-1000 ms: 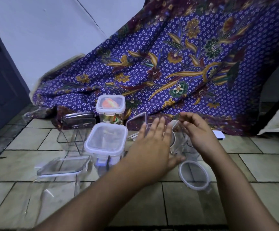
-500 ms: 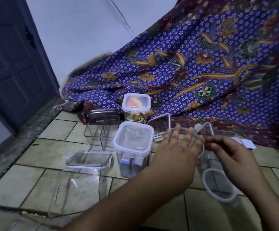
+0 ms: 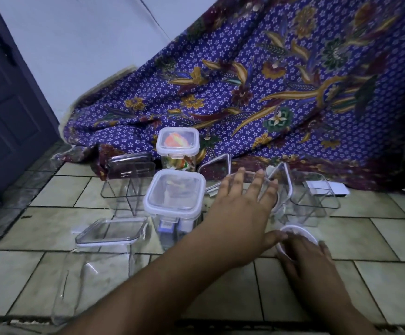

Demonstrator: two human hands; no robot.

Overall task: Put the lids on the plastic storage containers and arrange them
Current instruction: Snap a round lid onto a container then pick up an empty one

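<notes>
Round clear plastic container [image 3: 249, 181]: mostly hidden under the left hand [image 3: 241, 209]; whether the palm touches it is not clear.
Round white-rimmed lid [image 3: 301, 230]: near part covered by the right hand [image 3: 309, 261]; whether the fingers grip it cannot be told.
Forearms: cut off by the bottom edge.
Far square lidded container [image 3: 177, 141]: orange contents too blurred to name.
Dark blue door [image 3: 5, 105]: cut off at the left edge.

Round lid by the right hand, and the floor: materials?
The round lid looks like clear glossy plastic with a white rim; its centre looks see-through. The floor looks like pale mottled ceramic or stone tile, with dark grout lines.
</notes>
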